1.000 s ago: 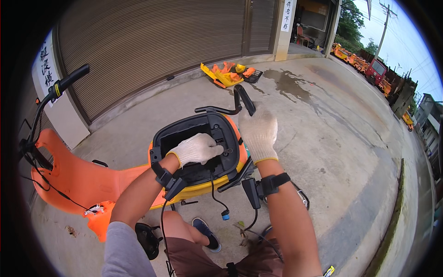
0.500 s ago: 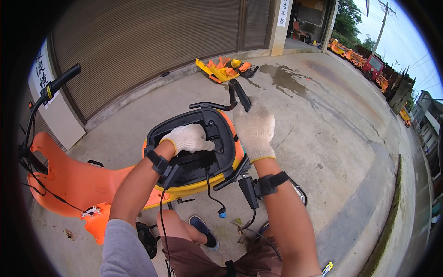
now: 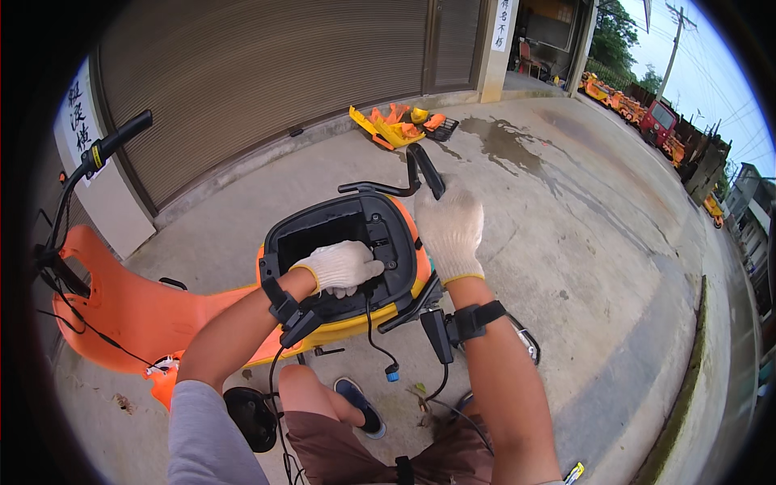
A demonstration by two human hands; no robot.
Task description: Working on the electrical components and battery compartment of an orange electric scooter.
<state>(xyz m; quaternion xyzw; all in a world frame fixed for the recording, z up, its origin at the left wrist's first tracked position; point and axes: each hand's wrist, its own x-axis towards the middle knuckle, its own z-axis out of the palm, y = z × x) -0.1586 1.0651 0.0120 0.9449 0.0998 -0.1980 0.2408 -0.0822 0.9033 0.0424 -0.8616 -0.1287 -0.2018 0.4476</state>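
Note:
An orange scooter [image 3: 137, 311], its seat absent, stands before me with a black under-seat compartment [image 3: 279, 230] exposed. My left hand [image 3: 343, 267], in a white knit glove, is inside the compartment's near right part, fingers curled together; anything in them is hidden. Just below it, a black cable [image 3: 372, 331] hangs over the rim and ends in a blue connector [image 3: 393, 375]. My right hand [image 3: 451, 226], gloved likewise, is closed on the bent black grab rail [image 3: 428, 171] at the scooter's rear. Its fingertips are turned away from view.
Yellow and orange body panels [image 3: 392, 125] lie by the brown roller shutter [image 3: 267, 65]. The black handlebar grip [image 3: 125, 137] rises at the left. A black helmet-like object [image 3: 250, 419] is beside my leg. A yellow-handled tool [image 3: 575, 473] shows at the lower right.
My left hand has shifted toward me, away from the compartment's bolted ledge, and curled further. The right hand keeps its hold on the rail. The whole view has shifted slightly.

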